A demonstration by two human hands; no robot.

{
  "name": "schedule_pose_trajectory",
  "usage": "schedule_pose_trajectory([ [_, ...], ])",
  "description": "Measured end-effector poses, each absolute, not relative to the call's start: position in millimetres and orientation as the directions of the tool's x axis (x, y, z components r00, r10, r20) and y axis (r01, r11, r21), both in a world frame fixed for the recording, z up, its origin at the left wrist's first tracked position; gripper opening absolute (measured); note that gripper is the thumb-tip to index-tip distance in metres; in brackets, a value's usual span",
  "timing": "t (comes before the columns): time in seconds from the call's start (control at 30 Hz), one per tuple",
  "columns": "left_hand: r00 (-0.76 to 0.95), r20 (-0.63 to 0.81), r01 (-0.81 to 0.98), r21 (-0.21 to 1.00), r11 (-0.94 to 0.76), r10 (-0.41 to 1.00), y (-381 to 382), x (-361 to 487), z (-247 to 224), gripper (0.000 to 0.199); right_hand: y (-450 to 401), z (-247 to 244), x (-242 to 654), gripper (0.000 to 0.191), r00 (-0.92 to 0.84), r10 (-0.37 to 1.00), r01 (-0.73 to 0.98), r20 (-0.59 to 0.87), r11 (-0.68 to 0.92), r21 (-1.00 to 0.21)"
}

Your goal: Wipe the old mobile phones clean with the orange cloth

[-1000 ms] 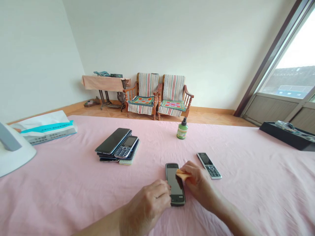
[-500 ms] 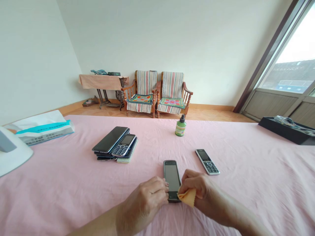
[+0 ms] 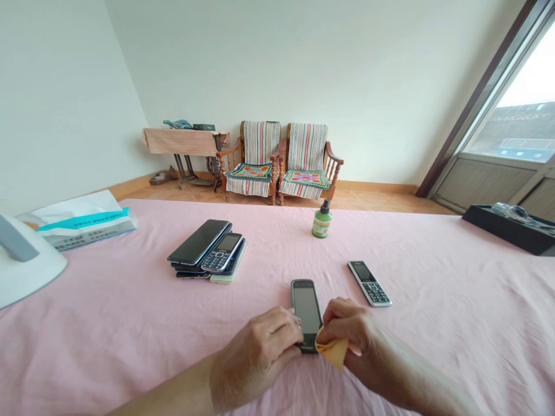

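Observation:
A dark mobile phone (image 3: 306, 309) with a grey screen lies face up on the pink cloth (image 3: 143, 323), close in front of me. Along its left edge, the fingers of my left hand (image 3: 264, 346) are closed and grip its side. My right hand (image 3: 353, 329) pinches a folded orange cloth (image 3: 333, 351) with a zigzag edge, pressed against the phone's lower right edge. Part of that cloth hangs below the fingers. To the right lies a keypad phone (image 3: 369, 283), apart from my hand.
A stack of phones (image 3: 199, 242) with another keypad phone (image 3: 222, 252) on top lies to the left. A green bottle (image 3: 321, 219) stands at the back. A tissue pack (image 3: 87, 219) and a white object (image 3: 26, 266) are far left; a black box (image 3: 511, 229) is far right.
The whole view has shifted slightly, so things appear a little further right. My left hand still holds the phone, and my right hand keeps the cloth at its lower right edge.

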State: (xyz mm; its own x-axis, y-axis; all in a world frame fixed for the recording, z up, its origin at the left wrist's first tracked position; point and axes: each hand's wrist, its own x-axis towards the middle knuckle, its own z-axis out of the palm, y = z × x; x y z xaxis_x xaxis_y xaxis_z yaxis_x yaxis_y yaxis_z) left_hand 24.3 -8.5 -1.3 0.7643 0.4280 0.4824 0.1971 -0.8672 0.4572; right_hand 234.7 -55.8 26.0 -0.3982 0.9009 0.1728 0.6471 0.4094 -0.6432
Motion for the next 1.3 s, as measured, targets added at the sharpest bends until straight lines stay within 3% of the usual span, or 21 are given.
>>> schedule_pose_trajectory([
  [0.17, 0.745, 0.406, 0.255, 0.560, -0.788, 0.529, -9.3, 22.9, -2.5, 0.024, -58.9, 26.7, 231.5, 0.037, -0.436, 0.873, 0.628, 0.217, 0.468, -0.622],
  [0.33, 0.752, 0.390, 0.255, 0.570, -0.781, 0.530, -8.3, 23.2, -0.8, 0.028, -60.0, 28.5, 234.0, 0.036, -0.425, 0.888, 0.653, 0.179, 0.437, -0.618],
  [0.67, 0.769, 0.385, 0.211, 0.600, -0.772, 0.510, -5.0, 21.6, 2.1, 0.034, -59.6, 15.2, 225.7, 0.040, -0.404, 0.883, 0.588, 0.238, 0.450, -0.672],
  [0.87, 0.710, 0.336, 0.338, 0.610, -0.717, 0.620, 11.4, 22.6, 1.4, 0.104, -60.0, 9.9, 229.8, 0.037, -0.377, 0.893, 0.570, 0.244, 0.432, -0.699],
  [0.93, 0.739, 0.281, 0.368, 0.592, -0.717, 0.612, 18.7, 24.9, 2.2, 0.114, -59.7, 9.8, 227.8, 0.038, -0.371, 0.894, 0.567, 0.251, 0.432, -0.702],
  [1.13, 0.809, 0.218, 0.384, 0.507, -0.772, 0.546, 38.4, 36.5, 5.6, 0.119, -57.0, 16.7, 220.0, 0.038, -0.382, 0.876, 0.520, 0.294, 0.467, -0.715],
  [1.3, 0.788, 0.209, 0.441, 0.465, -0.768, 0.579, 44.4, 35.3, 5.6, 0.110, -57.2, 15.0, 226.0, 0.040, -0.369, 0.894, 0.541, 0.253, 0.428, -0.724],
])
